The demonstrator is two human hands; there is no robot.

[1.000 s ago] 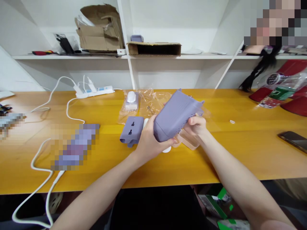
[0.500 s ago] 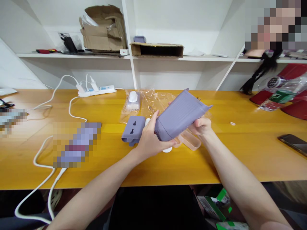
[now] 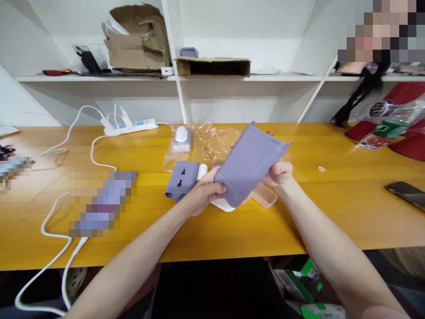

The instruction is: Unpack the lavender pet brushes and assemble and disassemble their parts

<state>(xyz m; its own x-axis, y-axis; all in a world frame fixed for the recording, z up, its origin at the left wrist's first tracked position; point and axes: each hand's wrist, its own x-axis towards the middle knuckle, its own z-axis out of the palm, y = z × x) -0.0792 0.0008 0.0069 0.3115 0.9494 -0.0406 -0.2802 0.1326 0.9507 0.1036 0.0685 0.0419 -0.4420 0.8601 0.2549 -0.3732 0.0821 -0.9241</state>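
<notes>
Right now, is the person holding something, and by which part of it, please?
Yes, a lavender plastic casing: the left hand grips its lower end, and the right hand holds its right side edge.

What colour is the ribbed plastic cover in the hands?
The ribbed plastic cover is pale lavender, best in head view.

On the counter (image 3: 332,221), a power strip (image 3: 130,127) lay toward the back at the left, a plastic bag (image 3: 212,146) sat behind a socket casing (image 3: 181,180) mid-counter, a phone (image 3: 407,195) lay far right, and a cardboard box (image 3: 212,67) stood on the shelf (image 3: 265,77) above.
</notes>
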